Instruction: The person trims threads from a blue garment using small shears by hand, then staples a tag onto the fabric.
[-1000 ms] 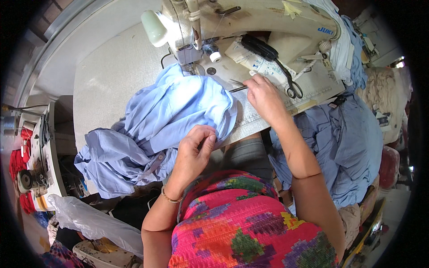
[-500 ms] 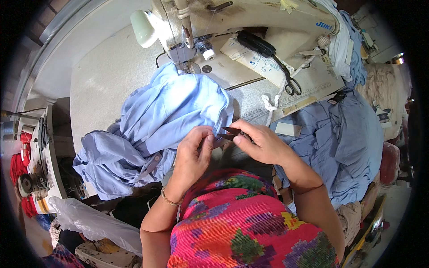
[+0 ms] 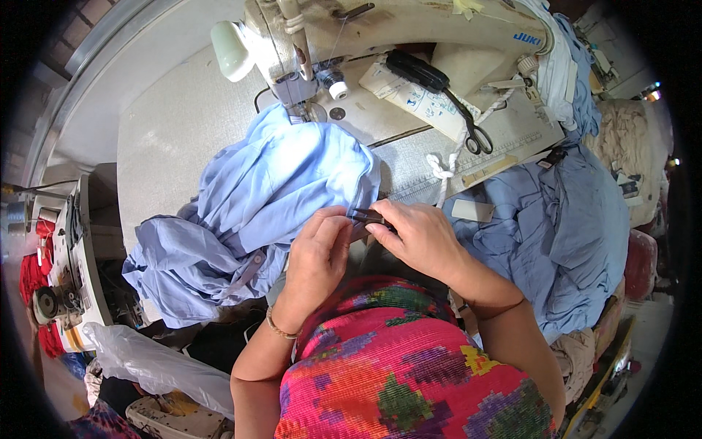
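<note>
A light blue garment (image 3: 292,164) with a button lies bunched on the sewing machine's bed, its upper end close by the presser foot. At the garment's near right edge, my left hand (image 3: 319,252) pinches the cloth between thumb and fingers. My right hand (image 3: 424,238) grips small dark thread snips (image 3: 374,218) from the right. The blades point left at the pinched edge and are nearly closed. What lies between the blades is too small to make out.
A sewing machine (image 3: 409,29) with a lamp (image 3: 232,51) stands ahead. Black-handled scissors (image 3: 446,91) rest on a paper, near a white knotted cord (image 3: 441,170). More blue garments (image 3: 556,234) are heaped at right. A clear plastic bag (image 3: 153,362) lies lower left.
The snips' blades were spread apart and have come nearly together. My right hand has shifted slightly left, while my left hand stays at the cloth edge.
</note>
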Demonstrator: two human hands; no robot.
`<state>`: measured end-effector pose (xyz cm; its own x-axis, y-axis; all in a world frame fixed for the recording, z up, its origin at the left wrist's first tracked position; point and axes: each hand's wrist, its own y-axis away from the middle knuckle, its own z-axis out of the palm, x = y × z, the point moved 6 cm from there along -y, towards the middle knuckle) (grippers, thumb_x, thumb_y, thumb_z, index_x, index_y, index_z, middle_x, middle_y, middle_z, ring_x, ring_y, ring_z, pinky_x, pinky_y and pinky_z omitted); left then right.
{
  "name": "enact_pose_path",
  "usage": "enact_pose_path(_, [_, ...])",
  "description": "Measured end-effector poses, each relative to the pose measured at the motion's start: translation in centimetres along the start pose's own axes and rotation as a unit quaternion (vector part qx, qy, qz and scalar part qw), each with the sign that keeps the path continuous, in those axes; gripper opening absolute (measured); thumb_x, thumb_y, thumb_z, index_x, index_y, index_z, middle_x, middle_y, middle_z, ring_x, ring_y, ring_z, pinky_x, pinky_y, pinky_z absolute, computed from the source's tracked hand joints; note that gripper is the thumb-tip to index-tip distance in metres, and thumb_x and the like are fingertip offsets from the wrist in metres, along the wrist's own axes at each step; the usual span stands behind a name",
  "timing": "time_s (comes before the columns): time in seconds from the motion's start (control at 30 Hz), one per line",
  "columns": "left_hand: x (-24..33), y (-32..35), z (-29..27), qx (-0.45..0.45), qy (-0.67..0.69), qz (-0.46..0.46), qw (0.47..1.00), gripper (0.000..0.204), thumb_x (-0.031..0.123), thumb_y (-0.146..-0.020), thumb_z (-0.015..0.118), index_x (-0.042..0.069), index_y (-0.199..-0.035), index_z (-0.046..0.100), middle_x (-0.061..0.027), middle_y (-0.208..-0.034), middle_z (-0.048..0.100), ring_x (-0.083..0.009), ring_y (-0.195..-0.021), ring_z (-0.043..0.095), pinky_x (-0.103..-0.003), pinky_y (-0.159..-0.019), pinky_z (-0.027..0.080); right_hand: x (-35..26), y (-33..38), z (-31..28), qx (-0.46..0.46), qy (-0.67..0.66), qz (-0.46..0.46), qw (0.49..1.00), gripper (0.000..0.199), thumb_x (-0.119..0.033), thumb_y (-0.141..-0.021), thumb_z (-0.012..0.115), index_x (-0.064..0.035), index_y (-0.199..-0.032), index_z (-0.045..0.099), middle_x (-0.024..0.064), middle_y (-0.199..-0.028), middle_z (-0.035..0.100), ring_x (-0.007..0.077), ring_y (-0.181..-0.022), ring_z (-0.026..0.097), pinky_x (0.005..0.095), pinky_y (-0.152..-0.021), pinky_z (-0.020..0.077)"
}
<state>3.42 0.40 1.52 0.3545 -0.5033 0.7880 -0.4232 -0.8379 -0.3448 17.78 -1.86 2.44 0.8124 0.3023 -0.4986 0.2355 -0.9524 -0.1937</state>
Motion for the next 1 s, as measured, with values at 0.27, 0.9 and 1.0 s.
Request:
enact_pose_path(0.27, [0.2,0.0,0.2,-0.004,-0.013,0.024,1.000,0.009,-0.005,-0.081,0.059,-0.003,-0.089,0.057,-0.0155,-0.096,0.059,-0.0251,-0.070,0.059,-0.029,-0.061,0.047,-0.4,0.3,0.2,0.036,0.076,-0.049,0.995,0.019,-0.023,-0.085,0.057,-0.0086,-0.094,0.049,0.0082,-0.072,0.058,0.0299,-0.062,0.058,0.0406,-0.056,0.0463])
enact_pose_path(0.9, [2.1,0.3,1.6,-0.092,-0.211,0.095,0.969,0.039,0.015,-0.069,0.071,0.005,-0.104,0.055,-0.0110,-0.102,0.051,-0.0288,-0.093,0.048,-0.038,-0.081,0.039,5.6,-3.9,-1.2,0.157,0.207,-0.010,0.966,0.031,-0.014,-0.079,0.060,-0.0097,-0.110,0.057,0.0064,-0.105,0.056,0.0248,-0.097,0.052,0.0381,-0.085,0.0382])
enact_pose_path(1.0, [0.7,0.5,1.5,-0.086,-0.216,0.091,0.968,0.037,0.013,-0.071,0.069,0.006,-0.104,0.055,-0.0109,-0.099,0.052,-0.0286,-0.090,0.049,-0.038,-0.079,0.039,4.5,-3.2,-1.1,0.143,0.080,-0.057,0.985,0.027,-0.010,-0.077,0.060,-0.0090,-0.104,0.058,0.0059,-0.107,0.055,0.0254,-0.100,0.051,0.0387,-0.088,0.0378])
